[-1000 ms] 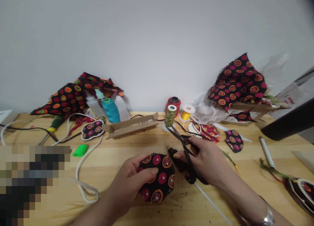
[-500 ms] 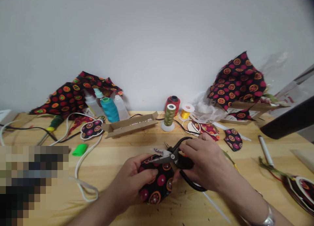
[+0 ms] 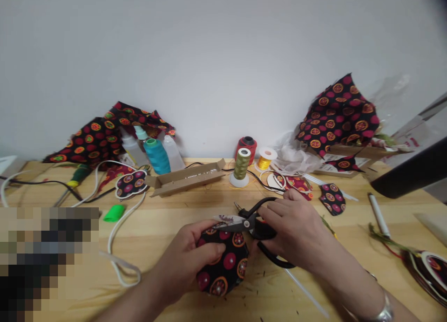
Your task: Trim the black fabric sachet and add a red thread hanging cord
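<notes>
Between the thumb and fingers of my left hand is a piece of dark patterned fabric, printed with orange-ringed circles and magenta dots. My right hand grips the black handles of a pair of scissors. Their blades point left and lie at the fabric's upper edge, close to my left fingertips. The blades look nearly closed. My left hand's other fingers are hidden under the cloth. Small dark clippings are scattered on the wooden table below.
Behind the hands stand an olive thread spool, a yellow spool and a narrow cardboard tray. A green cap and a white cord lie left. A cut fabric piece and a white pen are right.
The scissor blades have drawn closer together at the fabric's edge, and the handles have come nearer each other. The fabric has tilted slightly. Both hands stay in nearly the same place.
</notes>
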{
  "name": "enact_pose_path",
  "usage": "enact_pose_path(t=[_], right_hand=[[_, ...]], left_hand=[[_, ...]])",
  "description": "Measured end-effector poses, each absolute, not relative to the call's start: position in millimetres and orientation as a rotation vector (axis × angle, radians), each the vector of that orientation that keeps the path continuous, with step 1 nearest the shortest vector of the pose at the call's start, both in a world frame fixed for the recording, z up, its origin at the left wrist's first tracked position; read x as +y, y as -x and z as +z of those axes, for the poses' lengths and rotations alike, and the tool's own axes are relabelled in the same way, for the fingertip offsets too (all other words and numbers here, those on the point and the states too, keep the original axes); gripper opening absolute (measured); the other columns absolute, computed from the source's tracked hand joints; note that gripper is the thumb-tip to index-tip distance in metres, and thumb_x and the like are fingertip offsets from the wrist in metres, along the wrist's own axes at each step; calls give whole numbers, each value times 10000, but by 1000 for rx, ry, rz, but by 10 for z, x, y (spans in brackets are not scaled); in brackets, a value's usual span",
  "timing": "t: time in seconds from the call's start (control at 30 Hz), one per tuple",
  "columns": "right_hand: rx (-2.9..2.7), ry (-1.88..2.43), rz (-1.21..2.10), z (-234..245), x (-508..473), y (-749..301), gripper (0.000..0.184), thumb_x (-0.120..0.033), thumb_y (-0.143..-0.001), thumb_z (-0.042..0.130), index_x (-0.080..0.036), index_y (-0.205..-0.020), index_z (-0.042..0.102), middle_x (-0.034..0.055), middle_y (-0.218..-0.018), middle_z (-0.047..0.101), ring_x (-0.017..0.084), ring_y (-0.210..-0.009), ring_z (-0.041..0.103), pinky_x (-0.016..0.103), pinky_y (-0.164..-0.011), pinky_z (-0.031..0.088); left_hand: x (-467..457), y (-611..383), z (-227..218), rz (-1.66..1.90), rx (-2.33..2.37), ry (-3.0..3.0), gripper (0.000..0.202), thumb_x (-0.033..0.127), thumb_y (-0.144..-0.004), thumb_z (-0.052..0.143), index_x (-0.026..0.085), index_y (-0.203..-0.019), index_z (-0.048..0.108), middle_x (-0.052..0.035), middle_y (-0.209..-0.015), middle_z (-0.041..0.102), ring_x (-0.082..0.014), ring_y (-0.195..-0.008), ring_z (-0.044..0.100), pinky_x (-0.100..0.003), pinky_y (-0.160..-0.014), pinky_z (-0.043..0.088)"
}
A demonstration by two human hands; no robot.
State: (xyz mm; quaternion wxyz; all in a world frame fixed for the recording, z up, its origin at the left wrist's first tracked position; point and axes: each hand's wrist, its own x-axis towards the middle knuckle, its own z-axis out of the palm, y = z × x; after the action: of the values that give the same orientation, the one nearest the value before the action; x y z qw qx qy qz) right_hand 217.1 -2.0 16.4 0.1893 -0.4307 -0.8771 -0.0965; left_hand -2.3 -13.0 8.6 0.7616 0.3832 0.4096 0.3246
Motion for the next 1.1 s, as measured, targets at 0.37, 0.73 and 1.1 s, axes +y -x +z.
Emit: enact_pose_path(t=[0.37, 0.73, 1.1], right_hand=[[-2442, 1148, -361, 185, -23, -2163, 53, -210, -665, 566, -162, -643, 567, -11, -590, 584, 130, -556, 472, 316, -612, 243], [-2483, 1151, -346, 163, -15, -2178, 20, -184, -625, 559, -167, -619, 550, -17, -563, 577, 125, -522, 468, 314, -595, 234], [-2502, 1156, -304, 139, -15, -2184, 30, -169, -616, 563, -174, -626, 535, -25, -566, 574, 122, -510, 466, 311, -588, 234]], left_hand=[[-138, 80, 5, 692, 833, -836, 371, 144, -703, 661, 197, -1070, 685, -58, -857, 741, -205, -726, 653, -326, -661, 516], [-135, 59, 40, 698, 837, -834, 355, 142, -695, 665, 195, -1044, 702, -53, -817, 747, -196, -703, 660, -302, -643, 523], [-132, 65, 39, 702, 852, -857, 351, 146, -687, 673, 210, -1030, 711, -32, -792, 742, -176, -681, 645, -280, -627, 518]])
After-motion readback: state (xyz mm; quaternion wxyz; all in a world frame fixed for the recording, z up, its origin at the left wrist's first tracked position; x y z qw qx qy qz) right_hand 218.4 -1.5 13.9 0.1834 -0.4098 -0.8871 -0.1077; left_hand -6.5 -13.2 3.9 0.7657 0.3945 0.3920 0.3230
